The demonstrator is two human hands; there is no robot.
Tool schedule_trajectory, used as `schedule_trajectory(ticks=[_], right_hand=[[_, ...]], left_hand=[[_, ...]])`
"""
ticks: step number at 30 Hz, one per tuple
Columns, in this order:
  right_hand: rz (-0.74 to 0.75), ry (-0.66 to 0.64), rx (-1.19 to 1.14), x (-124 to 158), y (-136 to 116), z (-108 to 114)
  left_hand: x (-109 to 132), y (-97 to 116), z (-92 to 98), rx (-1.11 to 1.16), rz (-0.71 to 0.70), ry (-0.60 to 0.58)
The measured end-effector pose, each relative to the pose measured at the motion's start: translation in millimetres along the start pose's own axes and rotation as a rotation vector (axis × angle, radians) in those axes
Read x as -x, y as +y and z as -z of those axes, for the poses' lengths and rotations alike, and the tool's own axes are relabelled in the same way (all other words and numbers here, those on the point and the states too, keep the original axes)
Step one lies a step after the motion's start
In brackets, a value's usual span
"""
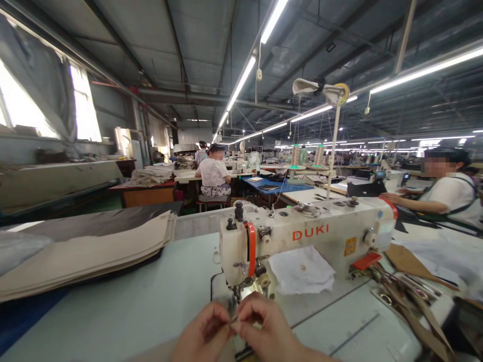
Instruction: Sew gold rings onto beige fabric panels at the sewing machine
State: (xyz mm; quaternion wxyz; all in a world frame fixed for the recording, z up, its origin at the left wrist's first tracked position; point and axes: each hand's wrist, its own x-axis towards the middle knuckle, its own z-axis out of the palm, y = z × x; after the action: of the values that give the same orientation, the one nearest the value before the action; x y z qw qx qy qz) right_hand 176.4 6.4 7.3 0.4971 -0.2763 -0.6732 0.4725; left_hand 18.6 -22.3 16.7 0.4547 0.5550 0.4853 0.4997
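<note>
In the head view, my left hand (209, 329) and my right hand (261, 322) meet at the bottom middle, just in front of the needle area of a sewing machine (273, 234). Thumb and forefinger of each hand are pinched together. Between the fingertips is a small, thin, dark piece, mostly covered, so its kind cannot be made out. Behind my right hand a small lamp lights the presser foot area. A white cloth (302, 270) hangs against the machine's body.
Stacked beige panels (113, 246) lie on the left of the pale table (166, 296). Brown straps (415, 306) and an orange-handled tool (367, 261) lie at right. A thread stand (333, 146) rises behind the machine. Co-workers sit ahead (213, 173) and at right (449, 196).
</note>
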Motion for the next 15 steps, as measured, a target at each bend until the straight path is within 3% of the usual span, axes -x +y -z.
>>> schedule_trajectory(ticks=[6,15], right_hand=[[0.009,0.052,-0.005,1,3,-1],[0.014,0.077,-0.008,2,7,0]], left_hand=[[4,6,-3.1,0.013,0.001,0.012],[-4,-5,-5.0,0.187,0.050,0.009]])
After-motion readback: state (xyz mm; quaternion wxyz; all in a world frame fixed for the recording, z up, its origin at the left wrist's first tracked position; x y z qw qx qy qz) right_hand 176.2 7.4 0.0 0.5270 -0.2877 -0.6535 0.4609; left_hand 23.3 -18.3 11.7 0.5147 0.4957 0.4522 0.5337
